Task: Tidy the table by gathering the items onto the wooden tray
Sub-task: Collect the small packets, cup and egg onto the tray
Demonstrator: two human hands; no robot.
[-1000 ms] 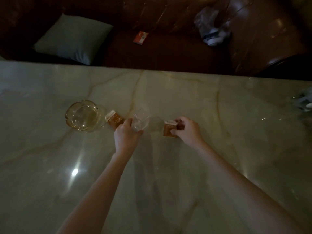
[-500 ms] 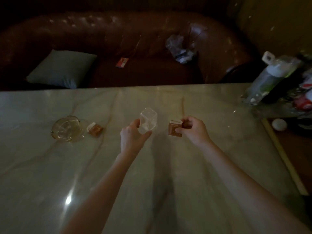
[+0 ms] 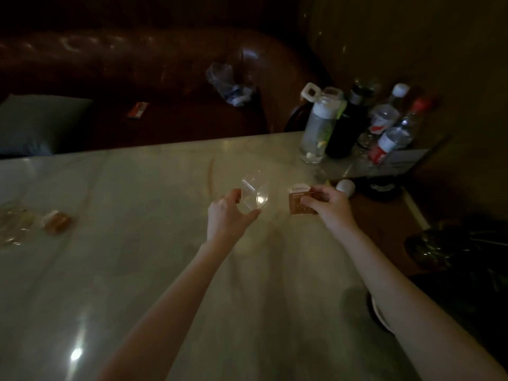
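A dark leather sofa (image 3: 154,78) runs behind the pale marble table (image 3: 143,257), with bottles (image 3: 357,122) crowding the table's far right corner. Over the table the left hand (image 3: 229,215) holds a clear glass (image 3: 254,198) aloft, thumb and fingers curled around it. Just beside it, the right hand (image 3: 328,206) pinches a small brown box (image 3: 299,200). Far left, an ashtray (image 3: 12,226) and another brown box (image 3: 56,221) lie blurred.

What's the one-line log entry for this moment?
left hand: holds clear glass | right hand: holds brown box | second brown box, ashtray: on table | tray: unseen
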